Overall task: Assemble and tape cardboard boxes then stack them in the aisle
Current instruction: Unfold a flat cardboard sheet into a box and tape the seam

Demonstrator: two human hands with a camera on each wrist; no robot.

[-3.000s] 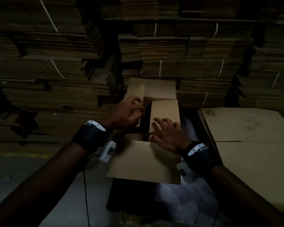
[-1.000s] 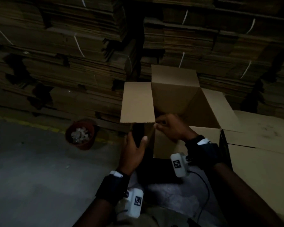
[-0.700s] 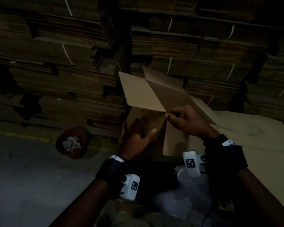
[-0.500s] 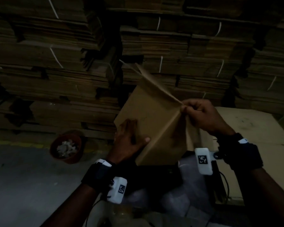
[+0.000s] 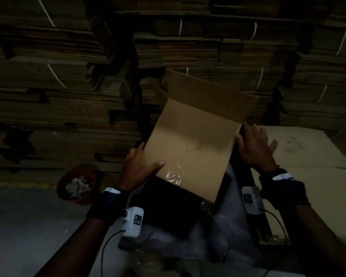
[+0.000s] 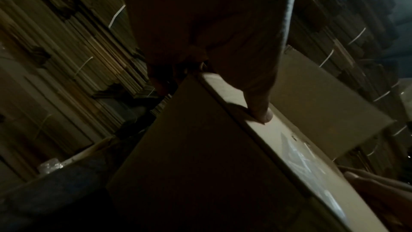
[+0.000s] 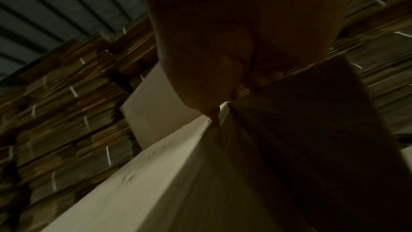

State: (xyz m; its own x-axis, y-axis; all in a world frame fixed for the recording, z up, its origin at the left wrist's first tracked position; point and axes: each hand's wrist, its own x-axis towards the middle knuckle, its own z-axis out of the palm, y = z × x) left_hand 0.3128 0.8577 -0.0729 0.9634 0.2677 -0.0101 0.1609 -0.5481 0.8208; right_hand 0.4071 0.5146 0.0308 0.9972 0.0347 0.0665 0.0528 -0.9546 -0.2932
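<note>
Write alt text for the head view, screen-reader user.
In a dim warehouse, a left hand grips one side of a tilted cardboard box, and a right hand rests flat against the other. Strapped bundles of flat cardboard stand behind; a red bowl sits on the floor.

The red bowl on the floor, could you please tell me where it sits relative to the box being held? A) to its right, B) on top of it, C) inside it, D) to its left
D: in the head view the red bowl sits on the floor, left of the cardboard box and beside the left hand.
</note>
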